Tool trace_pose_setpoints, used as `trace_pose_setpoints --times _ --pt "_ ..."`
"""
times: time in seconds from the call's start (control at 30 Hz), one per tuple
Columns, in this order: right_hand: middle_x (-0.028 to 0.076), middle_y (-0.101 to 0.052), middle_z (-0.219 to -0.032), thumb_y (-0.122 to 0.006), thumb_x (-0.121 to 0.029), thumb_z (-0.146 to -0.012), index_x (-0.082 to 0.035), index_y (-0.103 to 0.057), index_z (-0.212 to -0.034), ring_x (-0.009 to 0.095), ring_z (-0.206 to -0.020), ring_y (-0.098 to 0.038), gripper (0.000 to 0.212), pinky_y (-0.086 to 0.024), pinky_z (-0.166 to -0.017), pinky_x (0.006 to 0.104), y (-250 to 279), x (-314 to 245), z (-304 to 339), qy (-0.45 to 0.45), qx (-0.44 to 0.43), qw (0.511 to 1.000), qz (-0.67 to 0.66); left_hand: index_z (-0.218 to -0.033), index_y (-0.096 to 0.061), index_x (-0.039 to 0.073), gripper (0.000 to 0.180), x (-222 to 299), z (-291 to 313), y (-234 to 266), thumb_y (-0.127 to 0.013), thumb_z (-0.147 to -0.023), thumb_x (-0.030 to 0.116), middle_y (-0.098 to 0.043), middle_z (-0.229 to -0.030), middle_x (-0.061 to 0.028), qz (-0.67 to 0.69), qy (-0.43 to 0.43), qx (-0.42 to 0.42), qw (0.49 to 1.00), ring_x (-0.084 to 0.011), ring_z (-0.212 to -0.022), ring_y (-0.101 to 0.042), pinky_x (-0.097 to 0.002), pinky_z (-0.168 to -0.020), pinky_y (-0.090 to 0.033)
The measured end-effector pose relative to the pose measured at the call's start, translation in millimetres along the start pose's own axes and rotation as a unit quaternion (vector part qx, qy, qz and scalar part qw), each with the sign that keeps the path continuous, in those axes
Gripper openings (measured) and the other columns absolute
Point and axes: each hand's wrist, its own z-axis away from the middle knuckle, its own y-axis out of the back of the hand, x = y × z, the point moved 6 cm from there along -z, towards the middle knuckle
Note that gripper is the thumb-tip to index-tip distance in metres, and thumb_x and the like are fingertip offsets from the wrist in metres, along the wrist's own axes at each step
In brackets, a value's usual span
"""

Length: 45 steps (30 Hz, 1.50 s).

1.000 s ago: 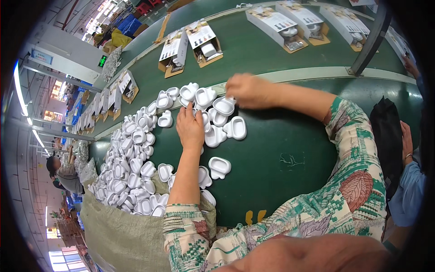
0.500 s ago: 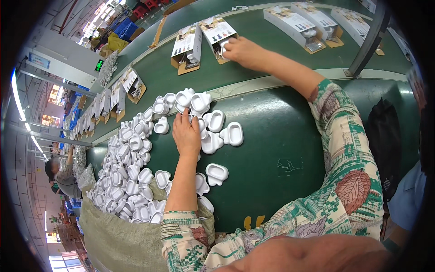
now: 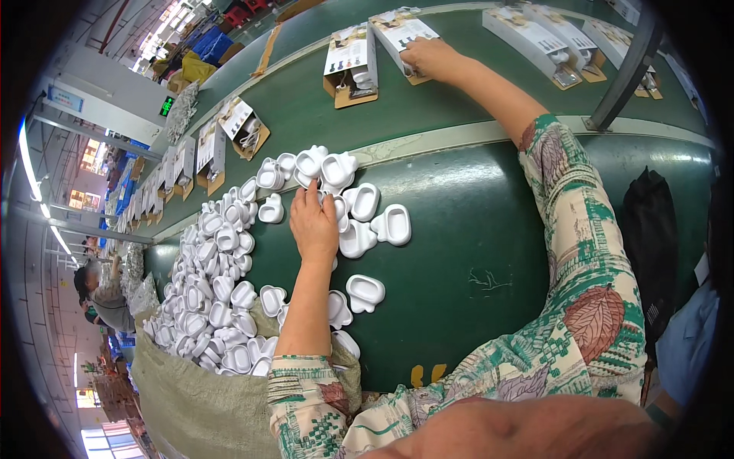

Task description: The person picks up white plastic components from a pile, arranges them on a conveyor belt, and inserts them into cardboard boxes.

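My left hand (image 3: 313,227) lies over a cluster of small white plastic dishes (image 3: 395,225), palm down with fingers apart. Its fingertips touch a dish partly hidden beneath them. These dishes are shallow and oval-hollowed, with a lobed end. My right hand (image 3: 432,60) is stretched far forward at the lower open end of a printed white box (image 3: 399,29). Its fingers are bent closed there, and what they hold is hidden. Left of that box lies another box (image 3: 349,61), its brown flap open and white parts and a cable showing inside.
A large heap of white dishes (image 3: 200,306) spills from a woven sack (image 3: 206,405) at left. More open boxes (image 3: 243,126) line the green conveyor (image 3: 298,99) beyond the green table (image 3: 459,252). A metal post (image 3: 623,73) stands at right; another person (image 3: 111,298) works far left.
The boxes have shifted right along the conveyor, and my right hand has moved right with one. The white piece seen by its fingers before is now hidden. My left hand has hardly moved.
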Motion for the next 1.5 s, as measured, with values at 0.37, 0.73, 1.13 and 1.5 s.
trace_pose_setpoints --times 0.37,0.73,1.13,1.5 --pt "0.01 -0.056 -0.092 -0.058 -0.005 -0.071 -0.006 -0.056 -0.092 0.028 -0.087 -0.056 0.022 -0.047 -0.073 0.0388 14.4 -28.6 31.1 -0.006 0.225 0.974 -0.003 -0.126 -0.047 0.008 0.045 5.7 -6.7 -1.9 -0.048 -0.088 0.031 -0.045 -0.126 -0.0226 0.005 -0.005 -0.011 1.0 -0.0375 -0.118 -0.041 -0.0467 -0.097 -0.033" --pt "0.008 -0.056 -0.099 -0.071 -0.018 -0.066 -0.006 -0.055 -0.085 0.026 -0.102 -0.05 0.028 -0.042 -0.084 0.0375 19.7 -171.9 47.7 0.173 0.066 0.959 -0.216 -0.126 -0.047 0.008 0.045 21.0 -13.2 -10.9 -0.048 -0.088 0.032 -0.045 -0.127 -0.0222 0.015 -0.024 -0.025 0.999 -0.0374 -0.118 -0.041 -0.0475 -0.096 -0.034" --pt "0.008 -0.055 -0.091 -0.063 -0.015 -0.071 -0.009 -0.058 -0.087 0.026 -0.094 -0.053 0.017 -0.044 -0.071 0.0412 1.5 34.9 46.8 -0.103 0.137 0.983 0.067 -0.128 -0.047 0.009 0.045 21.2 -14.3 -11.7 -0.048 -0.088 0.03 -0.044 -0.129 -0.0218 0.015 -0.016 -0.036 0.999 -0.0372 -0.119 -0.04 -0.0463 -0.098 -0.033" --pt "0.01 -0.055 -0.093 -0.064 -0.013 -0.071 -0.005 -0.058 -0.094 0.028 -0.088 -0.057 0.025 -0.046 -0.077 0.0383 26.2 -137.8 15.8 0.152 0.154 0.953 -0.214 -0.127 -0.046 0.009 0.045 22.7 -14.3 -11.7 -0.048 -0.088 0.031 -0.044 -0.128 -0.0203 0.01 -0.026 -0.037 0.999 -0.0365 -0.119 -0.04 -0.048 -0.096 -0.033"
